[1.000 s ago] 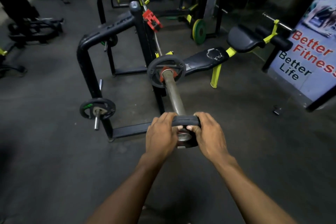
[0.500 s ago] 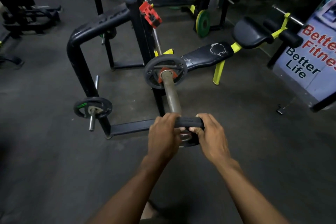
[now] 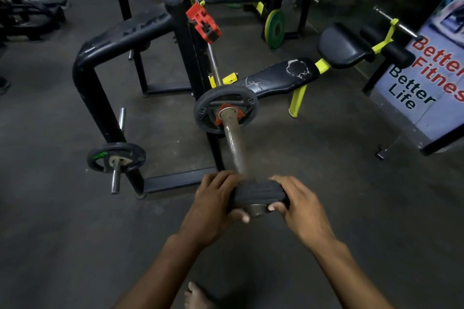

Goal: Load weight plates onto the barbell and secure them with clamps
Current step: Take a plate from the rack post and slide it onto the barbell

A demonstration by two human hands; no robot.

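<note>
The barbell sleeve point(image 3: 234, 148) points toward me from the rack. A black weight plate point(image 3: 226, 111) sits far up the sleeve with a red clamp point(image 3: 218, 118) against it. A second small black plate point(image 3: 258, 194) is at the sleeve's near end, seen edge-on. My left hand point(image 3: 216, 203) grips its left side and my right hand point(image 3: 298, 203) grips its right side, thumbs on the near face. Another red clamp point(image 3: 204, 24) hangs on the bar farther back, by the upright.
A black rack frame point(image 3: 100, 78) stands at left with a plate point(image 3: 116, 158) on its storage peg. A black bench with yellow legs point(image 3: 283, 76) lies at right, a banner point(image 3: 426, 78) beyond it. A green plate point(image 3: 275, 29) leans at the back. My bare foot point(image 3: 198, 296) shows below.
The view has shifted closer and lower. My hands still hold the small plate at the sleeve's end; it has slid slightly onto the sleeve.
</note>
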